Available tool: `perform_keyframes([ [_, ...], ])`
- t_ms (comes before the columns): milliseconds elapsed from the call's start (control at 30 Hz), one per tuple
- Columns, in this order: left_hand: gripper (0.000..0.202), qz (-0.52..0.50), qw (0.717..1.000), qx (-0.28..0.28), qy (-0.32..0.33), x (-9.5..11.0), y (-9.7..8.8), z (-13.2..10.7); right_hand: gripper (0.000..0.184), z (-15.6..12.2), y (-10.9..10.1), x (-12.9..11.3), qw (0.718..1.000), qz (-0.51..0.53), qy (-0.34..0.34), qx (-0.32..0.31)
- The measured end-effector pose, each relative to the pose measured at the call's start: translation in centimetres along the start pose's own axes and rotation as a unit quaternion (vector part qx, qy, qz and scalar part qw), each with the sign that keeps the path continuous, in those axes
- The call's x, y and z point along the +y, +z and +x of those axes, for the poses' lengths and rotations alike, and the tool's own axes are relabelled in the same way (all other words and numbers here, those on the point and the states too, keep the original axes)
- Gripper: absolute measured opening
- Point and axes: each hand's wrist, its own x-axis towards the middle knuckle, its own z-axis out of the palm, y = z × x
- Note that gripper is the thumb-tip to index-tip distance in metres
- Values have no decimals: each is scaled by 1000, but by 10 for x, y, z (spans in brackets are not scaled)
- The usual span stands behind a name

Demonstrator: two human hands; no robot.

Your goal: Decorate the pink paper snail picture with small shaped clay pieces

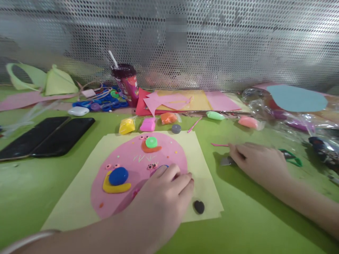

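My left hand (165,197) rests over the right part of a pink paper circle (137,155), its fingers curled and the thumb hidden. What lies under those fingers cannot be made out; a bit of blue and small clay eyes (153,165) show beside them. On the circle are a snail of yellow clay (116,188) with a blue cap (118,176) and an orange one (150,148) with a green cap (151,142). To the right, my right hand (258,160) is closed, fingertips at the end of a thin pink stick (219,144). A grey blade-like piece (226,161) pokes out beneath it.
Cream paper (203,183) lies under the circle, with a dark heart-shaped piece (199,207) on it. Behind are clay packs (127,125), a lidded cup (127,84) with a straw and coloured paper (185,100). Black phones (63,137) lie left; a perforated metal panel (212,46) stands behind.
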Motion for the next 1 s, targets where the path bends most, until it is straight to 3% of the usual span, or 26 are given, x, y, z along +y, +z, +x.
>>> perform_keyframes([
  [400,43,-38,997,57,18,0,-10,8,52,-1,0,0,999,-13,-35,33],
  [700,32,-35,998,37,30,0,-12,8,38,0,3,6,992,-13,-81,92],
  [1000,31,-47,997,62,27,-1,-8,9,38,-1,7,6,988,-27,-90,119],
])
